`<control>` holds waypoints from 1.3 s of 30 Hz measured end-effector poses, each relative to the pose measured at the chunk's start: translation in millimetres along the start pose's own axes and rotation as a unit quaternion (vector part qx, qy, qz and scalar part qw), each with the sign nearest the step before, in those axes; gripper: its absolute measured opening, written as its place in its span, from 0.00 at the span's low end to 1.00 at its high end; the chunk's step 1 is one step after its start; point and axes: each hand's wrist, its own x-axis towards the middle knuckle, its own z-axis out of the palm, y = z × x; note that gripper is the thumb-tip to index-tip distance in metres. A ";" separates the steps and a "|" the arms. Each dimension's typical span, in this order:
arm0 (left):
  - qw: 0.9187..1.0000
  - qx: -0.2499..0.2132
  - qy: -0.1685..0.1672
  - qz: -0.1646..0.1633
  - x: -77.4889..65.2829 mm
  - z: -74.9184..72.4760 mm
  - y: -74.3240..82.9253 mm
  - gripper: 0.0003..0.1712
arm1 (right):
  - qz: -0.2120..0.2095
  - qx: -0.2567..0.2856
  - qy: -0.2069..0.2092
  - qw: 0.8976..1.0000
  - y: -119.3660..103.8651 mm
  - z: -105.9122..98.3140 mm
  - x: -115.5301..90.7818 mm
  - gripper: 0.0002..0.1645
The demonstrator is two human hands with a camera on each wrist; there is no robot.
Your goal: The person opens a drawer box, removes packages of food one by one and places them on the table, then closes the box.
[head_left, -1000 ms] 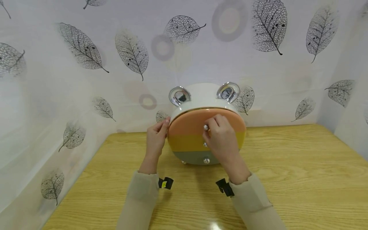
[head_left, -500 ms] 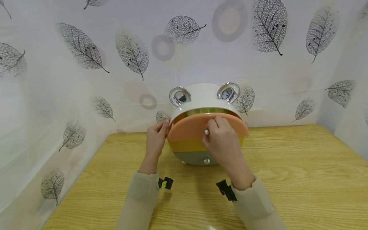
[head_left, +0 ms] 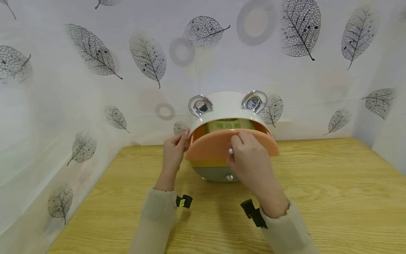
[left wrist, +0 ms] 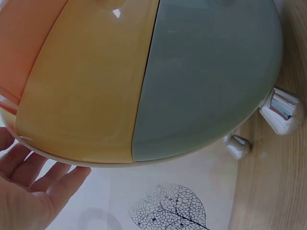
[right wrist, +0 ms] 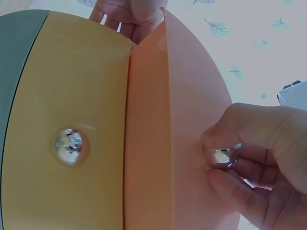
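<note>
A rounded white storage box (head_left: 225, 104) with three drawers stands on the table. Its top orange drawer (head_left: 212, 146) is pulled partway out, baring a green and pale packet (head_left: 229, 125) with printed characters inside. My right hand (head_left: 253, 164) pinches the silver knob (right wrist: 223, 155) of that drawer between thumb and fingers. At the box's left side, my left hand (head_left: 172, 155) rests its fingers along the rim, fairly straight in the left wrist view. Below, the yellow drawer (right wrist: 81, 86) and the grey-green drawer (left wrist: 206, 81) are closed.
Two chrome ring-like ears (head_left: 254, 101) top the box, and small silver feet (left wrist: 283, 112) lift it off the wooden table (head_left: 333, 197). Right behind hangs a pale cloth (head_left: 215, 67) with a leaf print, which also lines both sides.
My right hand has drawn the orange drawer outward by its knob, from nearly closed to partway out, so the packet inside has come into sight. My left hand has stayed at the box's side.
</note>
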 end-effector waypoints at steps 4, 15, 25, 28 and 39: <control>1.000 -0.005 -0.004 -0.004 0.0 -0.2 0.0 0.18 | 0.000 -0.003 0.002 1.000 -2.1 -3.4 -0.7 0.10; 1.000 0.000 -0.001 -0.013 -0.9 -0.3 3.2 0.18 | -0.010 -0.015 -0.001 1.000 -5.9 -10.8 -3.8 0.13; 1.000 0.010 -0.002 -0.018 -1.3 -1.0 3.3 0.19 | -0.030 -0.033 -0.016 0.999 -7.3 -16.9 -6.4 0.12; 1.000 0.010 -0.003 -0.019 -1.7 -1.0 3.6 0.19 | -0.033 -0.033 -0.016 0.999 -8.0 -18.1 -7.0 0.13; 1.000 0.020 0.006 -0.019 -1.8 0.2 5.0 0.20 | -0.037 -0.037 -0.022 0.998 -10.7 -22.7 -8.4 0.13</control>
